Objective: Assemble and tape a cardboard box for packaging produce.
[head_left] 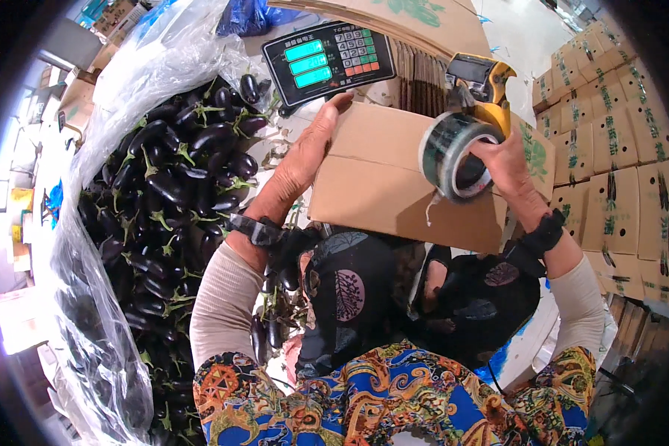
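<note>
In front of me a brown cardboard box (379, 160) sits tilted above my lap, its plain flaps facing up. My left hand (321, 134) grips the box at its far left edge, fingers partly hidden behind it. My right hand (507, 167) holds a tape dispenser (492, 111) with yellow parts over the box's right side. A large roll of clear tape (440, 156) is mounted on it, and a short loose strand hangs from the roll. The palm and some fingers of this hand are hidden.
Eggplants (178, 186) fill a clear plastic liner (89, 312) on the left. A scale display (327, 63) stands beyond the box, beside stacked flat cardboard (420, 82). Closed cartons (609, 149) are piled high on the right. Dark patterned cloth (349, 290) covers my knees.
</note>
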{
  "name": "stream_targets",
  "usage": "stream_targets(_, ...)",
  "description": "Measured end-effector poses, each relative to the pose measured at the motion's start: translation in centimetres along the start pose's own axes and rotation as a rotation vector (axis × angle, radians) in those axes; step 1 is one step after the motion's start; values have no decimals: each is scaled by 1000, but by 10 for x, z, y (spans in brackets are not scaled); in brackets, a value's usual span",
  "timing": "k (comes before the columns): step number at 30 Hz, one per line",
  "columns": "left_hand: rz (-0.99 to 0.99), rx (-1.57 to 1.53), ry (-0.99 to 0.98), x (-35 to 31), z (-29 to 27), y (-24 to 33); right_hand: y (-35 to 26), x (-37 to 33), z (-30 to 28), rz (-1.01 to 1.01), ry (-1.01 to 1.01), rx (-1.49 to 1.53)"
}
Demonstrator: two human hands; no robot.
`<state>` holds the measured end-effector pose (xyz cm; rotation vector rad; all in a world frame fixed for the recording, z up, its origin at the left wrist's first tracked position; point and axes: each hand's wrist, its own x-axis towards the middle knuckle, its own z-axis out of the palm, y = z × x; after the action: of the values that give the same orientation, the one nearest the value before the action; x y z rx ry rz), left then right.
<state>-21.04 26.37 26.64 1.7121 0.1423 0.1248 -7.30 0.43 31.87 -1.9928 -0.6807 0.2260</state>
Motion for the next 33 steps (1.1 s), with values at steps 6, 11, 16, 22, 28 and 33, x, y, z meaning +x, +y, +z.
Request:
stream_targets(6, -98, -449, -28, -3, 0, 7, -6, -5, -1, -44, -22, 101)
stream_targets(11, 36, 115, 62, -8, 8, 10, 5, -11, -7, -137, -55, -7)
stream_targets(16, 98, 117, 101, -5, 10, 10, 3, -12, -16, -168, -91, 113)
stream_targets(22, 70, 44, 104, -4, 16, 18, 24, -19, -70, 27, 102, 106)
stream_targets(28, 21, 90, 135, -5, 19, 25, 48, -37, -121, 233, 391, 487)
stream_targets(33, 80, 249, 174, -1, 19, 14, 67, -48, -90, 395, 415, 442)
